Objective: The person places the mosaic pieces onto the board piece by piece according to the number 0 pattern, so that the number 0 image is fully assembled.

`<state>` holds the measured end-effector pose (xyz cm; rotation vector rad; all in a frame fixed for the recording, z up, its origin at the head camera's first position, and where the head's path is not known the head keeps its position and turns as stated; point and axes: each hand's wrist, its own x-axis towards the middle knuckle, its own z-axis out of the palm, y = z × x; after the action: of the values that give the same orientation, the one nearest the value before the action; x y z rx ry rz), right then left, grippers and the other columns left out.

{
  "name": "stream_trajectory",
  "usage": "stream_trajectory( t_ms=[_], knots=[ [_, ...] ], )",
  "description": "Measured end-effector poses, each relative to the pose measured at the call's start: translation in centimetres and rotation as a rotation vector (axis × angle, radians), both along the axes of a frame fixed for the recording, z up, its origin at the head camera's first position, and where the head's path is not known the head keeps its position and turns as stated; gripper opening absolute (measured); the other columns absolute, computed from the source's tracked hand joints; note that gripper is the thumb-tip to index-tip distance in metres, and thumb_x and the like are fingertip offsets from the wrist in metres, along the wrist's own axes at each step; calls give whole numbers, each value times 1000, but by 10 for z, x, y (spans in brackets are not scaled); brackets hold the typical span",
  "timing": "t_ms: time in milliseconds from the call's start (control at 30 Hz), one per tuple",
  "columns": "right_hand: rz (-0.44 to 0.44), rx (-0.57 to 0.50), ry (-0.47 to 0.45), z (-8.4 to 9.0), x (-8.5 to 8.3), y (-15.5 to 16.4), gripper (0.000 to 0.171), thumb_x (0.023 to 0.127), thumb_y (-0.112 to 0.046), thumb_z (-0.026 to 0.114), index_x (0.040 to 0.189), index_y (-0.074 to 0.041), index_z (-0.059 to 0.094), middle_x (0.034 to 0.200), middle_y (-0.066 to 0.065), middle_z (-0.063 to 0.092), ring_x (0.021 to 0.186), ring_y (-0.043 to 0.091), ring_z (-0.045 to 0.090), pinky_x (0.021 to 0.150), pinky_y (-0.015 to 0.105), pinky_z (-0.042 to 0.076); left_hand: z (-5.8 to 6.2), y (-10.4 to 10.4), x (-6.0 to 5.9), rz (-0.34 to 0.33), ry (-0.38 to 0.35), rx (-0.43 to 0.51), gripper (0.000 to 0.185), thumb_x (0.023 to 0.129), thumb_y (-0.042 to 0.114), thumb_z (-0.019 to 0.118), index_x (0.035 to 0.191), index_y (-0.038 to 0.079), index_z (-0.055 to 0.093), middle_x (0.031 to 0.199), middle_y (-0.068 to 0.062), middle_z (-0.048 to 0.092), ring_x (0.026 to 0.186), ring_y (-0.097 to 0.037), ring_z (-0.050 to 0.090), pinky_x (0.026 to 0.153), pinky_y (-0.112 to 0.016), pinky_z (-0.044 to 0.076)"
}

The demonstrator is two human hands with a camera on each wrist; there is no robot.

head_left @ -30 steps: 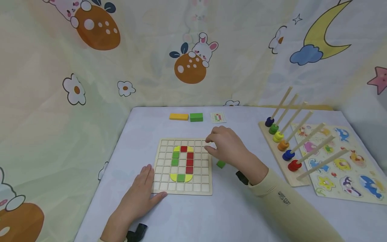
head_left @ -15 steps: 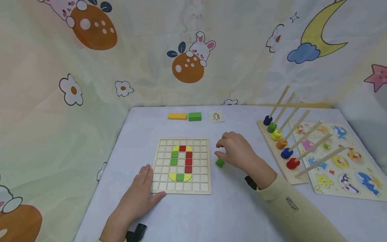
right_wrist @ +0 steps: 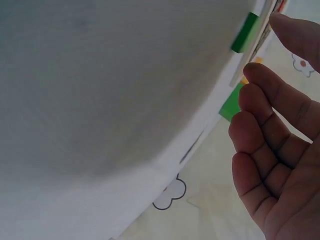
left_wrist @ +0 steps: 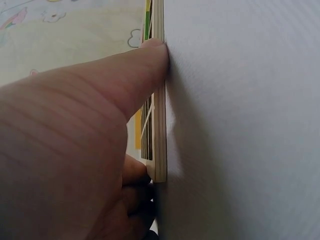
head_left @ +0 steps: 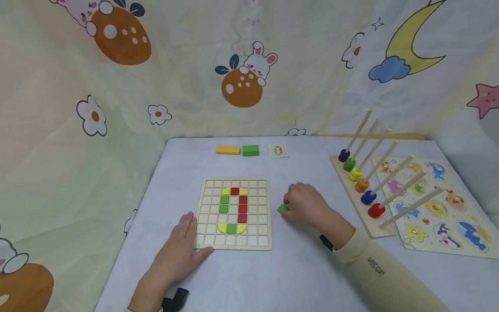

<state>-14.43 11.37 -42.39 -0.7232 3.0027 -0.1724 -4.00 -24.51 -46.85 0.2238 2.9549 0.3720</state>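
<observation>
A wooden grid board (head_left: 234, 240) lies mid-table with red, green and yellow tiles set in an oval. My left hand (head_left: 189, 236) lies flat on the table at the board's near left corner; in the left wrist view its thumb (left_wrist: 150, 65) presses the board's edge (left_wrist: 160, 125). A small green tile (head_left: 282, 208) lies on the table just right of the board. My right hand (head_left: 289, 205) is lowered over it with loosely curled fingers. In the right wrist view the green tile (right_wrist: 245, 32) sits between thumb and fingertips (right_wrist: 255, 80), with gaps showing on both sides.
A yellow block (head_left: 228, 150), a green block (head_left: 251, 150) and a small pattern card (head_left: 278, 151) lie at the table's far edge. A peg rack (head_left: 352, 203) with coloured rings and an animal puzzle (head_left: 432, 203) stand on the right. Patterned cloth surrounds the table.
My right hand left the board's upper right edge, moved right and toward me, and came down over the green tile. The left hand has stayed put.
</observation>
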Motion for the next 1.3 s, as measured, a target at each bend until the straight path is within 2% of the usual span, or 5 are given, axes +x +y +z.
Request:
stream_trajectory(
  t_ms=[167, 400, 733, 1300],
  knots=[
    [20, 8, -15, -5, -1, 1, 22, 77, -31, 93, 86, -13, 83, 79, -4, 65, 72, 15, 54, 69, 32, 49, -1, -1, 0, 1, -4, 1, 111, 92, 61, 72, 165, -2, 18, 175, -21, 15, 163, -40, 14, 129, -59, 26],
    [22, -28, -29, -7, -2, 7, 18, 77, -20, 90, 92, -13, 84, 86, -2, 69, 79, 16, 58, 76, 37, 53, -1, -1, -1, 9, -13, -3, 112, 91, 62, 72, 166, -1, 16, 176, -20, 14, 164, -40, 13, 129, -58, 26],
    [3, -56, -62, -10, -5, 13, 16, 78, -19, 87, 93, -13, 84, 85, -3, 69, 79, 15, 58, 77, 37, 53, 2, 1, 0, 8, -5, -1, 112, 90, 61, 73, 166, -2, 18, 175, -21, 16, 163, -40, 14, 129, -59, 27],
    [51, -102, 10, 1, -10, 7, 18, 78, -20, 87, 93, -11, 84, 89, 0, 73, 82, 17, 63, 79, 38, 56, 2, 1, -1, 16, -17, -4, 113, 90, 61, 73, 166, -2, 18, 175, -21, 15, 163, -41, 14, 129, -59, 27]
  ],
)
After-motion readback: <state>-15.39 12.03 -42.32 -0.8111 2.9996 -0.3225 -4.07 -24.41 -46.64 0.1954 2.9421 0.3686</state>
